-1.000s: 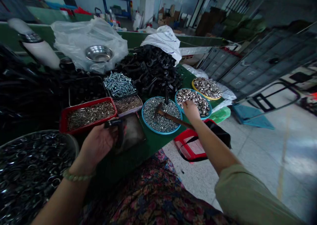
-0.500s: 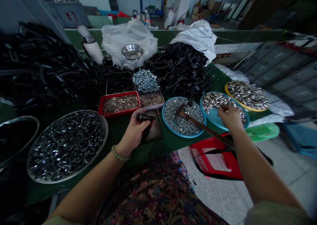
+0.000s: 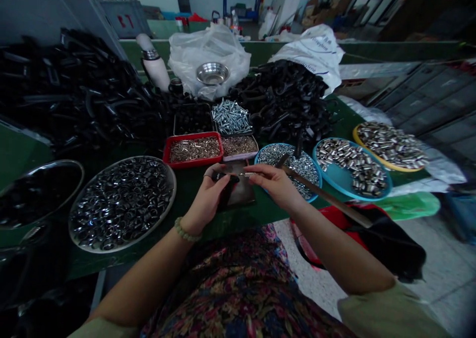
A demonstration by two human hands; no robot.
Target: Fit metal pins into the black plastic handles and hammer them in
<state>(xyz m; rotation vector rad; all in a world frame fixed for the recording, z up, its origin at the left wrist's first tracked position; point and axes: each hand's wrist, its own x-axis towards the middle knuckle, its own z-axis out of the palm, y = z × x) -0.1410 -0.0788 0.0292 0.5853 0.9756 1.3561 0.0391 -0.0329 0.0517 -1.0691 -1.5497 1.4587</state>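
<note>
My left hand (image 3: 208, 197) is closed around a small black part (image 3: 224, 178) above a dark block (image 3: 240, 192) on the green table. My right hand (image 3: 273, 182) pinches a short silver sleeve (image 3: 248, 175) and holds its end up to the black part. Both hands meet just in front of the red tray of small pins (image 3: 193, 149) and the blue dish of nuts (image 3: 286, 162). A hammer (image 3: 323, 195) lies with its head on that dish and its handle running right, behind my right wrist.
A blue dish of silver sleeves (image 3: 351, 167) and a yellow dish (image 3: 390, 144) sit right. A round pan of rings (image 3: 121, 201) sits left. Black parts are heaped behind (image 3: 282, 97). A tray of bolts (image 3: 230, 116), a steel bowl (image 3: 212, 73) and a red stool (image 3: 327, 229) are nearby.
My right hand left the blue dish of sleeves and came left with a sleeve to meet my left hand. The view swung left.
</note>
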